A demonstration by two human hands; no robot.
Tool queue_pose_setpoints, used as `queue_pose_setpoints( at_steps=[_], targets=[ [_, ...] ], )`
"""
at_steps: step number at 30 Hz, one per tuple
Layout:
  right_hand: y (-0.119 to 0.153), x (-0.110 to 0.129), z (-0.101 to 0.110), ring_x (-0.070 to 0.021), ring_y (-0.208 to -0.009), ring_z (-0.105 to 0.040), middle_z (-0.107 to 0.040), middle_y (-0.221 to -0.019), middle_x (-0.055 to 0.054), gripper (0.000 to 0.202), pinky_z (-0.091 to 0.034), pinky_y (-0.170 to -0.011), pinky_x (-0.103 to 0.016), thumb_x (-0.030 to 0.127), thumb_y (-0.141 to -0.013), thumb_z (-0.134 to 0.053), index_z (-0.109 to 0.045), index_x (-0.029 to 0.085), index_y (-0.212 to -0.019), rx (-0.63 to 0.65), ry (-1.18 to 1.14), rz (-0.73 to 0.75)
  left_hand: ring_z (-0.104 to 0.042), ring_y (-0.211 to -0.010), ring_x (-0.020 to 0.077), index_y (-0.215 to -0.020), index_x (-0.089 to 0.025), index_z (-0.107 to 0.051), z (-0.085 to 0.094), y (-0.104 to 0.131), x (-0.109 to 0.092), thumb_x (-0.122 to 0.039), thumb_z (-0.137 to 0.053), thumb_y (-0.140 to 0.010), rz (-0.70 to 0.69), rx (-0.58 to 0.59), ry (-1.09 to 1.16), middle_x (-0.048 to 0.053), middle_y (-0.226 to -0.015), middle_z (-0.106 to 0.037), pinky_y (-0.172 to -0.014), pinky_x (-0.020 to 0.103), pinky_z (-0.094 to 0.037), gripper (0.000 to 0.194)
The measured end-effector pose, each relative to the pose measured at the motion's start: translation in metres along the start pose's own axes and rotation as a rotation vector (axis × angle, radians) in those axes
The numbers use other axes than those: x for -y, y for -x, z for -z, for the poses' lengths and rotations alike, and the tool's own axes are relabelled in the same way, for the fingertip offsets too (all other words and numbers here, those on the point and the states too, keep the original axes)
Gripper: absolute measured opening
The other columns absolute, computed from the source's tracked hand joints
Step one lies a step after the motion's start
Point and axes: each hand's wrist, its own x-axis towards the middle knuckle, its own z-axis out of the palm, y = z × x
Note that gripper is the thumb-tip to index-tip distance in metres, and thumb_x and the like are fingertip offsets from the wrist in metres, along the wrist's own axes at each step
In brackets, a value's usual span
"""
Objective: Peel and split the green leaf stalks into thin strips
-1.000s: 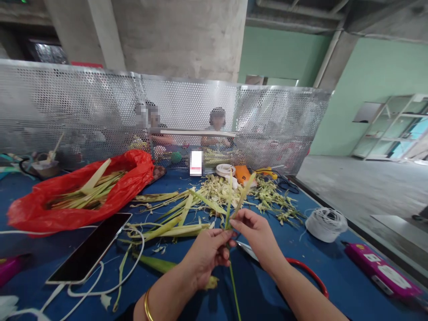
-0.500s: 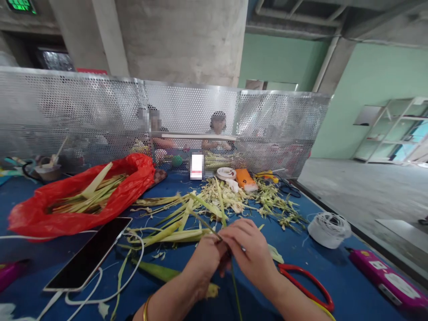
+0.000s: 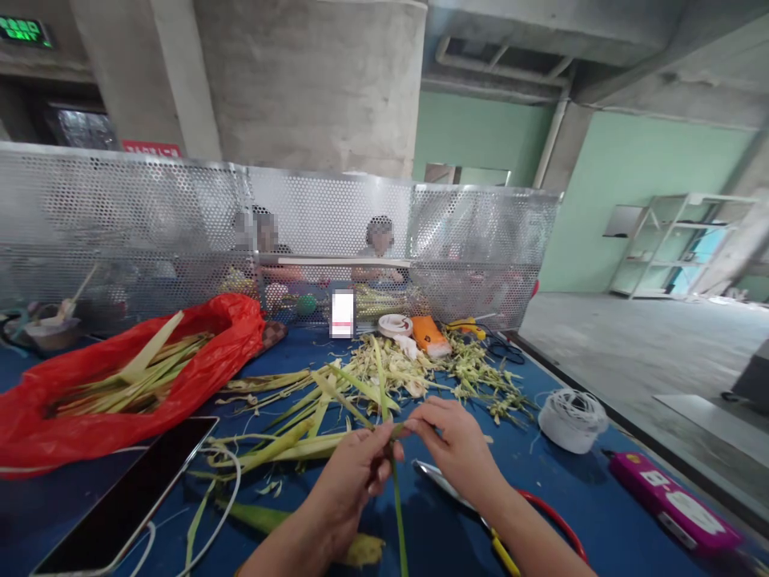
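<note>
In the middle of the head view, my left hand [image 3: 354, 473] is closed in a pinch on narrow green leaf strips. One leaf strip [image 3: 397, 505] hangs below the fingers toward the near edge; others extend up and away. My right hand [image 3: 453, 441] is beside it, its thumb and fingers pinching a short piece of the same strips. Where the strips cross is partly hidden by the fingers. Beneath my right forearm lie scissors with a red handle [image 3: 558, 521] and bare metal blades [image 3: 441, 479]. A broad green leaf [image 3: 255, 515] lies partly behind my left forearm.
A red plastic bag [image 3: 210, 353] of leaf strips and a tablet [image 3: 132, 497] are on the left. Beyond my hands lie leaf scraps [image 3: 390, 365]. At right are a roll of white cord [image 3: 573, 421] and a purple device [image 3: 673, 497]. A perforated metal screen [image 3: 481, 240] stands behind.
My right hand has drawn slightly apart from the left, and the pinched strip shows between them. The scissors' blades have come into sight. The whole view has shifted a little.
</note>
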Motion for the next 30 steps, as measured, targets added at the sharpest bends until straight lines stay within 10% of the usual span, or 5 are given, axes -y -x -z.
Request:
queue_pose_setpoints(
  at_steps=[11,21,30],
  targets=[
    [0.002,-0.004,0.001,-0.0159,-0.070,-0.056,-0.062,-0.071,-0.001,0.025,-0.036,-0.066,-0.025,0.029,-0.090,-0.049,-0.061,0.021,-0.069,-0.055,0.030,-0.068,-0.021,-0.041,0.0008,-0.088,-0.012,-0.070,-0.005,0.006,-0.002,-0.046,-0.078,-0.059,-0.047,-0.106,0.146,-0.003,-0.061,-0.055,-0.042,0.017,-0.019,0.045],
    [0.001,-0.009,0.000,-0.0156,-0.066,-0.055,-0.061,-0.068,-0.001,0.027,-0.037,-0.061,-0.024,0.027,-0.090,-0.045,-0.058,0.020,-0.068,-0.004,0.025,-0.075,-0.059,-0.080,0.0150,-0.098,-0.016,-0.071,-0.001,0.002,0.004,-0.045,-0.075,-0.066,-0.070,-0.112,0.217,0.006,-0.084,-0.071,-0.070,0.024,-0.040,0.044],
    [0.000,-0.007,0.001,-0.0161,-0.063,-0.054,-0.060,-0.064,-0.001,0.027,-0.038,-0.059,-0.024,0.027,-0.089,-0.044,-0.058,0.021,-0.067,0.056,-0.026,-0.099,-0.060,-0.065,0.0093,-0.096,-0.014,-0.068,-0.007,0.007,-0.003,-0.026,-0.066,-0.080,0.000,-0.092,0.447,0.003,-0.075,-0.069,-0.066,0.019,-0.046,0.020]
  ],
)
